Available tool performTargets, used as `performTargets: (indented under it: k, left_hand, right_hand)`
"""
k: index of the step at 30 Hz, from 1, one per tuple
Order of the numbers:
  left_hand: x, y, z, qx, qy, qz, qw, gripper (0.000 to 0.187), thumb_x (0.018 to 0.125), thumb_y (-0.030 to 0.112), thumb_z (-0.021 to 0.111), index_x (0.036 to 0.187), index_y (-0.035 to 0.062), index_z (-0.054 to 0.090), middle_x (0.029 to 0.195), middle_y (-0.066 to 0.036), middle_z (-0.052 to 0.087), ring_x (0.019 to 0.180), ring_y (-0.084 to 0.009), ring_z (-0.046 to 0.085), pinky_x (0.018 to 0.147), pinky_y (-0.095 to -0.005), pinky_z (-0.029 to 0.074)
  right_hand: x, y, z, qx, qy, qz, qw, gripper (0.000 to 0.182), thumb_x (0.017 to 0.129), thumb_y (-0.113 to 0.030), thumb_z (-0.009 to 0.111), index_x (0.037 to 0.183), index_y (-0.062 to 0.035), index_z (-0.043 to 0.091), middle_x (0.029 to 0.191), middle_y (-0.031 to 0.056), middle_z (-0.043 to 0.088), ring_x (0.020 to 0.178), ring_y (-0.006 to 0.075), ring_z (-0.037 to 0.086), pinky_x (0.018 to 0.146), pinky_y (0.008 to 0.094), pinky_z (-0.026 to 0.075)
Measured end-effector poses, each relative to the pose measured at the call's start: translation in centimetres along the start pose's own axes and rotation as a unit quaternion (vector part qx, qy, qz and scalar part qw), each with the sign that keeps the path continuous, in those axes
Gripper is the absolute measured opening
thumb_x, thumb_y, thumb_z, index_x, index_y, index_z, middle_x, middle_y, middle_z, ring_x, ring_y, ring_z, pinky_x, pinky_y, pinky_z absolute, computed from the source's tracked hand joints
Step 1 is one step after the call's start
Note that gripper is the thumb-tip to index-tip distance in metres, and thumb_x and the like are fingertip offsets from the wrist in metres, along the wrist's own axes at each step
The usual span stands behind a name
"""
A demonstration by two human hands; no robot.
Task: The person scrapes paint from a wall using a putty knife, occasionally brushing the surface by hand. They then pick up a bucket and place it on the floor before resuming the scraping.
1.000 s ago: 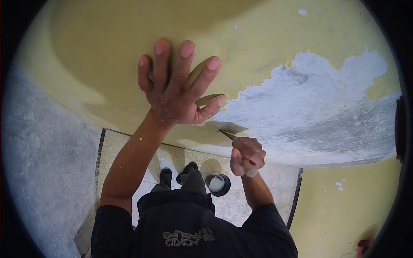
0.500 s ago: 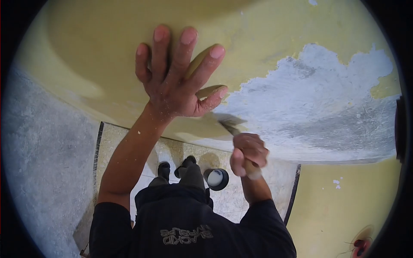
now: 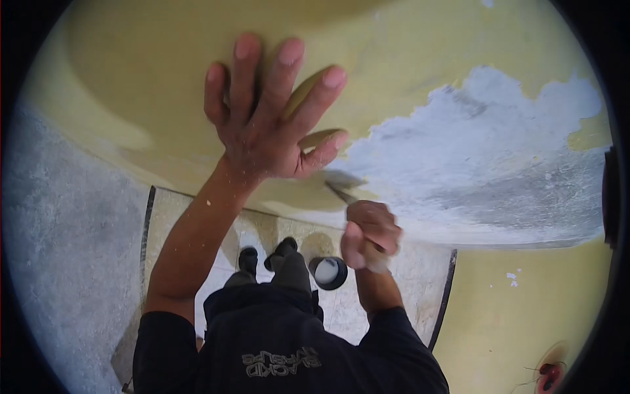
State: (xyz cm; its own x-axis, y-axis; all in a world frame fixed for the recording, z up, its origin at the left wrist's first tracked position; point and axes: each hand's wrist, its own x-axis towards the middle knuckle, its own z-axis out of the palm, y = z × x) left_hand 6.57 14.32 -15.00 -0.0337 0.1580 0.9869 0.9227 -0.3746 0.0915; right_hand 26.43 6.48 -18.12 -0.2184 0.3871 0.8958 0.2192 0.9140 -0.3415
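Observation:
My left hand (image 3: 266, 134) lies against the yellow painted wall (image 3: 164, 85) with its fingers spread, holding nothing. To its lower right, my right hand (image 3: 373, 235) is wrapped round the handle of a scraper (image 3: 341, 193). The scraper's metal blade points up and left and meets the yellow paint near the left edge of a bare whitish-grey patch (image 3: 426, 157). My right hand is slightly blurred. Its fingers cover most of the handle, and the pale handle end shows below them.
A dark bucket (image 3: 329, 273) with whitish contents stands on the tiled floor (image 3: 413, 282), right of my feet. A grey wall surface (image 3: 72, 249) is at the left. Red and black wires (image 3: 550, 375) stick out of a wall hole at the lower right.
My right hand and the scraper have moved slightly to the left. My left hand keeps its place on the wall, fingers still spread.

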Motion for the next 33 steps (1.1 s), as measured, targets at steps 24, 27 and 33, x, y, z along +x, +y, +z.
performTargets:
  k: [24, 27, 33]
  left_hand:
    - [0.3, -0.1, -0.4, 0.003, -0.008, 0.012, 1.000, 0.054, 0.094, 0.060, 0.039, 0.136, 0.0322, 0.058, 0.152, -0.006, 0.043, 0.141, -0.0349, 0.034, 0.117, -0.0493, 0.005]
    - [-0.4, -0.4, -0.7, 0.000, -0.020, 0.017, 1.000, 0.054, 0.094, 0.060, 0.039, 0.136, 0.0322, 0.058, 0.151, -0.006, 0.043, 0.142, -0.0346, 0.033, 0.117, -0.0496, 0.005]
    - [-0.1, -0.2, -0.2, -0.006, -0.011, 0.014, 1.000, 0.053, 0.094, 0.059, 0.041, 0.135, 0.0322, 0.059, 0.150, -0.006, 0.045, 0.142, -0.0350, 0.034, 0.117, -0.0501, 0.005]
  right_hand:
    - [-0.5, -0.6, 1.0, -0.073, -0.040, -0.024, 0.996, 0.022, 0.078, 0.007, 0.065, 0.080, -0.0061, 0.048, 0.060, 0.0046, 0.053, 0.049, 0.0229, 0.057, 0.053, 0.0346, 0.050]
    - [1.2, -2.1, -0.7, 0.002, -0.026, 0.011, 1.000, 0.025, 0.072, 0.008, 0.068, 0.079, -0.0078, 0.049, 0.061, 0.0047, 0.055, 0.054, 0.0237, 0.060, 0.059, 0.0346, 0.051]
    - [-0.2, -0.6, 0.6, -0.078, -0.050, 0.027, 0.995, 0.025, 0.075, 0.007, 0.068, 0.081, -0.0081, 0.049, 0.062, 0.0052, 0.057, 0.054, 0.0243, 0.060, 0.056, 0.0365, 0.050]
